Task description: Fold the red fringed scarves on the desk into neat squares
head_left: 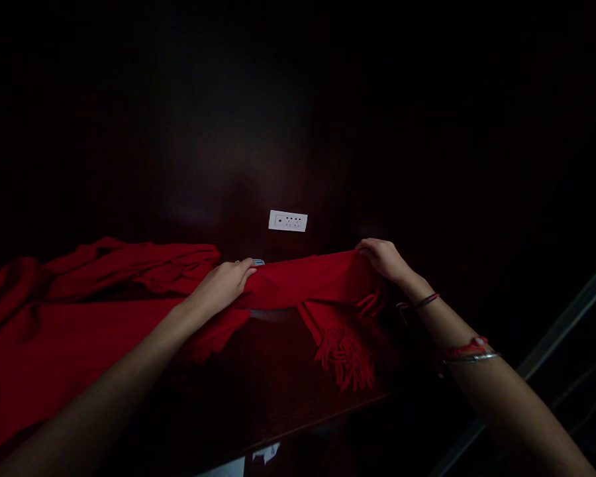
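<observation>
A red scarf [308, 278] with a fringed end is stretched between my two hands over a dark wooden surface. My left hand [223, 285] pinches its upper edge near the middle of the view. At the other end, my right hand [382, 258] is closed on the scarf's top right corner. The fringe hangs down and rests on the surface between and below the hands. More red cloth [79, 331] lies spread and rumpled on the left, partly behind my left forearm; whether it is the same piece I cannot tell.
On the dark back panel is a white power socket [288, 221]. A small light-blue item [258, 262] peeks out behind my left fingertips. Below the front edge of the wooden surface [278, 404] a crumpled white piece [266, 453] shows. The surroundings are very dark.
</observation>
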Motion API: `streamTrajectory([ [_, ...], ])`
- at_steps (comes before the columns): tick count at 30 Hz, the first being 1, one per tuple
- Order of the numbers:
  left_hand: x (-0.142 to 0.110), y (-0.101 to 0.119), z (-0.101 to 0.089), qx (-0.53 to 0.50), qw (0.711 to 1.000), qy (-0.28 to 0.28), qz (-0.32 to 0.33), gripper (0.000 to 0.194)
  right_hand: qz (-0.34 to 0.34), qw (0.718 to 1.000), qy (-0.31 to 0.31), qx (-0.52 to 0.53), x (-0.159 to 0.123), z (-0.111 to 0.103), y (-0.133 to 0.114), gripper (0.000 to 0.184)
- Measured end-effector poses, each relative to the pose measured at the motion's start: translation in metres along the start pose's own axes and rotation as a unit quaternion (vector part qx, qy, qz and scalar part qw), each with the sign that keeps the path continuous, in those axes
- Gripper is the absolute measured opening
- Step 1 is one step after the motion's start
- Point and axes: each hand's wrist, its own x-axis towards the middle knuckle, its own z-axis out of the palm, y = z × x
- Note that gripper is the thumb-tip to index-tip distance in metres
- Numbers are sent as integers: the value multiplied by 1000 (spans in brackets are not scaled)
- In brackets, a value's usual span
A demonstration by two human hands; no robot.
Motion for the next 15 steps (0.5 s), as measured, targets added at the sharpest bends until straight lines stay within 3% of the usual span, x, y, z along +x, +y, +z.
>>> streamTrajectory([
  [5, -6, -2, -8, -46, 998, 49, 4, 27, 38, 999, -15, 32, 17, -14, -3, 13],
  [9, -5, -20, -9, -161, 986, 46, 5, 28, 30, 983, -63, 167, 16, -25, -2, 7],
  [11, -3, -32, -18, -198, 979, 40, 13, 29, 10, 970, -110, 215, 12, -30, -3, 6],
  [15, -4, -51, -50, -219, 975, 15, 46, 27, -34, 954, -207, 215, 8, -30, -11, 18],
])
